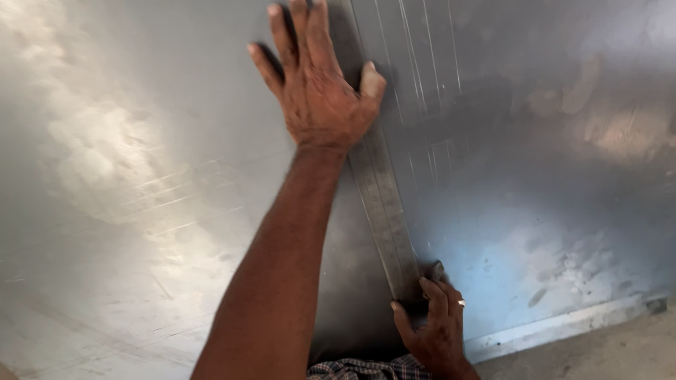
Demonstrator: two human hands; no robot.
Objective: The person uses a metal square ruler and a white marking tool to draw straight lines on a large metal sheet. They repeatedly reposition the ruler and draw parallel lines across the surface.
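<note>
My right hand (435,322) pinches the near end of the steel ruler (384,204); my left hand (318,84), spread flat, pins it to the metal sheet (141,176), mid-marking; steadiness needed.

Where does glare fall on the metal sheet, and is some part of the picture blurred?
Head view: glare whitens the metal sheet at left; softer reflection at upper right; left hand casts a shadow beside the steel ruler; right hand sharp; edges slightly soft.

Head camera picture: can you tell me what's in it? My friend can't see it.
A left hand presses a long metal ruler flat on a big grey metal sheet. The right hand grips a small tool at the ruler's near end; the tool is mostly hidden.
</note>
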